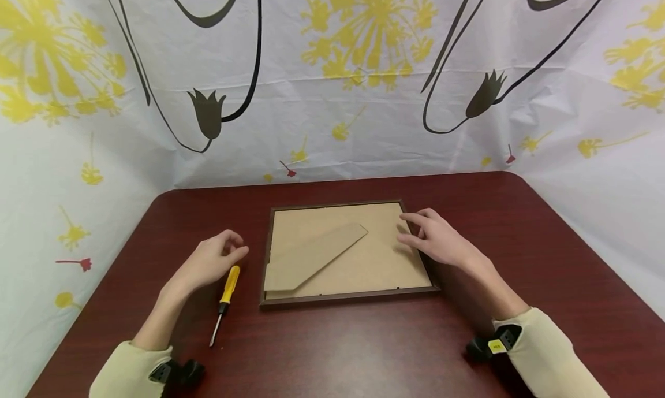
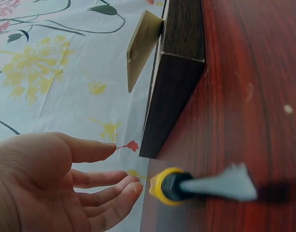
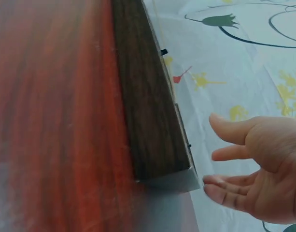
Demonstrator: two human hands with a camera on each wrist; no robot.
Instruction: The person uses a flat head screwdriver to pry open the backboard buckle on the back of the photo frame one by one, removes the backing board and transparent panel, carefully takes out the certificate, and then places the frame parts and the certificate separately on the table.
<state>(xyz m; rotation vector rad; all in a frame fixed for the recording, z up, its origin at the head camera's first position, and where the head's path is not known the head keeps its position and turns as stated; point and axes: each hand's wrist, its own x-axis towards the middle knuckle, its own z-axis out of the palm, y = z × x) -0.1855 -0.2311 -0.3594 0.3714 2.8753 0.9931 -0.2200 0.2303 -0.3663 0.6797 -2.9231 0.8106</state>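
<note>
A picture frame (image 1: 349, 298) lies back side up on the table, its brown rim around a tan backing board (image 1: 384, 265). Across that board slants a flat tan easel stand (image 1: 317, 256), which the left wrist view shows tilted up from the frame. My left hand (image 1: 210, 259) hovers left of the frame, fingers loosely bent and holding nothing. Just below it lies a yellow-handled screwdriver (image 1: 230, 285), its metal tip toward me. Over the frame's right edge is my right hand (image 1: 441, 239), thumb and fingers apart with nothing between them. Small dark tabs (image 3: 164, 51) show along the frame's edge.
The dark red wooden table (image 1: 363, 352) has rounded far corners. Behind it and at both sides hangs a white sheet (image 1: 291, 109) printed with yellow and grey flowers. Each wrist wears a black camera strap (image 1: 506, 337) over a pale sleeve.
</note>
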